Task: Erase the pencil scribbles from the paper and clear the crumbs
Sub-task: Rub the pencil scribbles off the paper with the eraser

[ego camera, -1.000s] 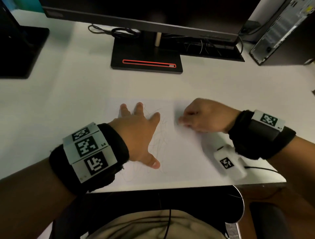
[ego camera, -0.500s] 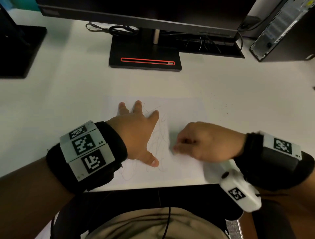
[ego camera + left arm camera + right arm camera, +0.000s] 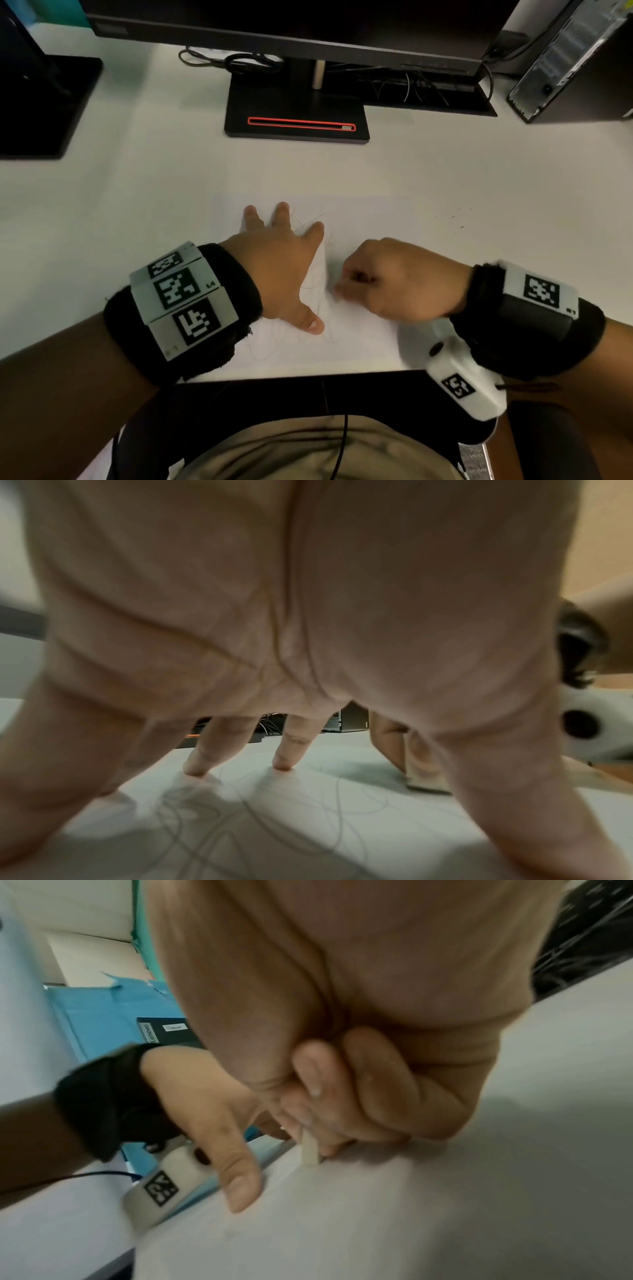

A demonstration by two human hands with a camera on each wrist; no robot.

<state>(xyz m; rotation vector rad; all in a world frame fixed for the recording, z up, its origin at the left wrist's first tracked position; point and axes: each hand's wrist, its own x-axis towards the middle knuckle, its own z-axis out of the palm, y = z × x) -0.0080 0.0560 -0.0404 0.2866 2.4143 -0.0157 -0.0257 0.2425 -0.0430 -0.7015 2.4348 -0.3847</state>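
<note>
One eraser [image 3: 310,1148] in right hand [image 3: 399,279]; tip on paper [image 3: 359,339]

One sheet of paper [image 3: 363,236] is counted near the front edge of the worktop [image 3: 137,192], with one tangle of pencil scribbles [image 3: 317,284] on it. One eraser [image 3: 310,1149] is counted. Two hands are seen: one left hand [image 3: 281,263] and one right hand [image 3: 400,284]. Two wristbands are counted, one per wrist. A few dark crumbs [image 3: 454,216] are seen toward the right edge; too small for an exact count. Two monitor bases are counted along the back edge, and one computer tower [image 3: 575,58] at the back right corner.
</note>
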